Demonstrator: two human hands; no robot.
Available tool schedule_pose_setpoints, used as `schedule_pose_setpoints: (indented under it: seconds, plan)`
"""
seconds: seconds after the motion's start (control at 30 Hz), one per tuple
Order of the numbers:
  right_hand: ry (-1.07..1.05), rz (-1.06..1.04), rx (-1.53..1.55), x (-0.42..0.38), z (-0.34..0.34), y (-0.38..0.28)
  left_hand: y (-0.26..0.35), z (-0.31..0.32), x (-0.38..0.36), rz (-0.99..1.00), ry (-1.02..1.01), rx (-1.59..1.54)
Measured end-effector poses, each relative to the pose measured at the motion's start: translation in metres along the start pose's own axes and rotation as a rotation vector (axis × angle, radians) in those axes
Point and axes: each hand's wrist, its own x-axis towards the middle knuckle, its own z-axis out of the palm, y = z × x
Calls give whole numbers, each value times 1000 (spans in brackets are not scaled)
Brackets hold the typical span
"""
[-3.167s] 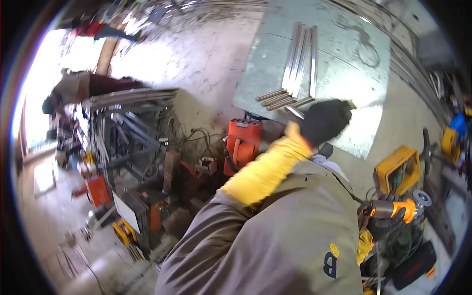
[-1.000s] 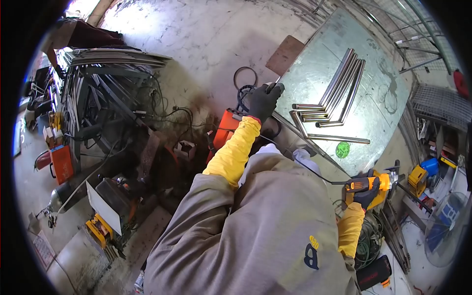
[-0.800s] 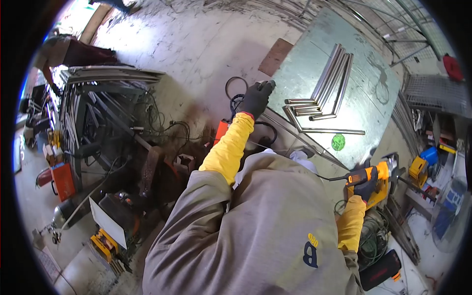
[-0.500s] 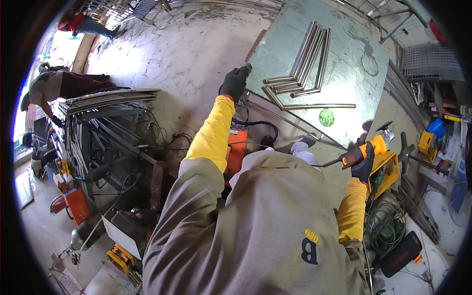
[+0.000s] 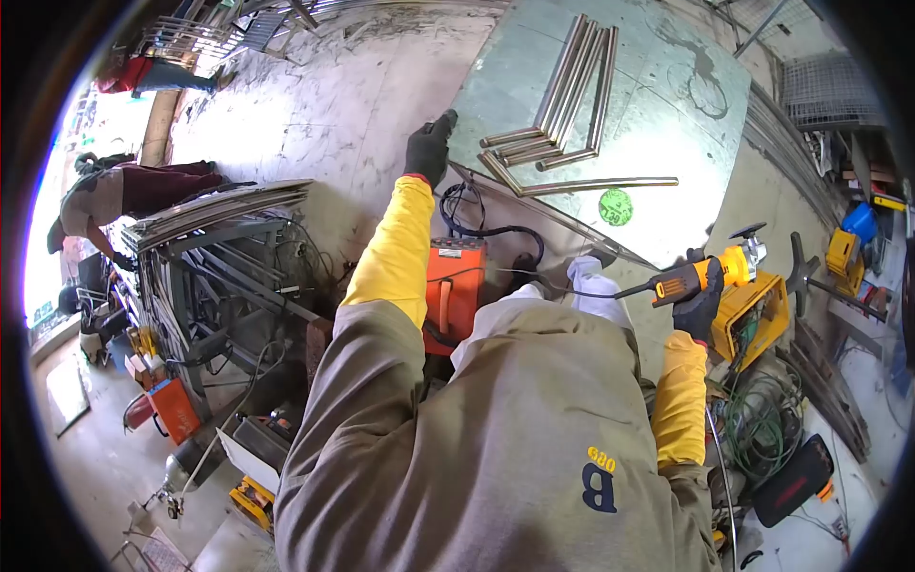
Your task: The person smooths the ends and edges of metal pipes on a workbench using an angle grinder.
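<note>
My left hand point(image 5: 429, 150), in a black glove, is closed at the left corner of the green-grey table point(image 5: 658, 95). In my black-gloved right hand point(image 5: 701, 300) is a yellow and black angle grinder point(image 5: 710, 272), its disc end pointing right and its cord trailing left. The grinder is beside the table's near right corner. On the table lie several bent shiny metal tubes point(image 5: 572, 86), side by side. One bent tube point(image 5: 600, 185) lies apart, nearer me. A round green patch point(image 5: 616, 207) shows just below it.
An orange machine point(image 5: 454, 296) with cables stands below the table's left side. An open yellow case point(image 5: 753, 319) and coiled green hoses point(image 5: 762, 419) are at right. Metal stock point(image 5: 229, 224) is piled at left. Two other people point(image 5: 105, 195) point(image 5: 162, 76) are at far left.
The view has shifted, so the table and tubes appear farther left and higher. The grinder is held a little more level in my right hand. My left hand has stayed at the table's corner.
</note>
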Motion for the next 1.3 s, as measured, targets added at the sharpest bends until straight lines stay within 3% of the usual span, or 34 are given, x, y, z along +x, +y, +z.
schedule_pose_setpoints:
  seconds: [0.13,0.2,0.23,0.37,0.5,0.53,0.6,0.63,0.67,0.73,0.77,0.83,0.87,0.93,0.97,1.1,1.23,1.3]
  plan:
    - [49,-47,9,-7,8,5,9,5,1,-42,39,-42]
    - [37,-29,-3,-4,4,9,21,2,0,190,-12,211]
    - [58,-32,9,-4,3,14,27,5,2,33,25,119]
    - [72,1,92,-4,2,15,37,26,4,-49,127,-121]
    - [46,27,142,-8,4,12,43,24,8,-13,147,57]
    - [61,29,152,-7,3,11,37,24,18,38,130,2]
    - [46,20,143,-2,1,11,37,14,36,287,70,306]
    - [30,14,142,-3,-1,12,49,20,27,28,100,186]
    - [-40,28,145,-4,1,9,39,12,39,229,20,286]
    - [4,12,166,-3,5,12,13,-11,71,989,-24,754]
    - [3,7,168,-2,10,11,20,-10,72,994,-25,752]
    - [58,-11,151,-3,16,11,29,-10,68,487,-92,678]
    - [61,-12,149,-3,15,12,36,-5,65,485,-96,677]
    - [39,-7,154,-2,14,11,56,11,54,67,36,139]
    - [55,1,176,-4,16,12,61,9,46,181,22,236]
    - [-5,51,148,-2,6,11,69,9,35,85,33,170]
    - [-106,114,185,-7,4,8,67,-2,31,119,19,171]
    - [-131,136,172,-9,-1,5,72,-1,20,177,28,342]
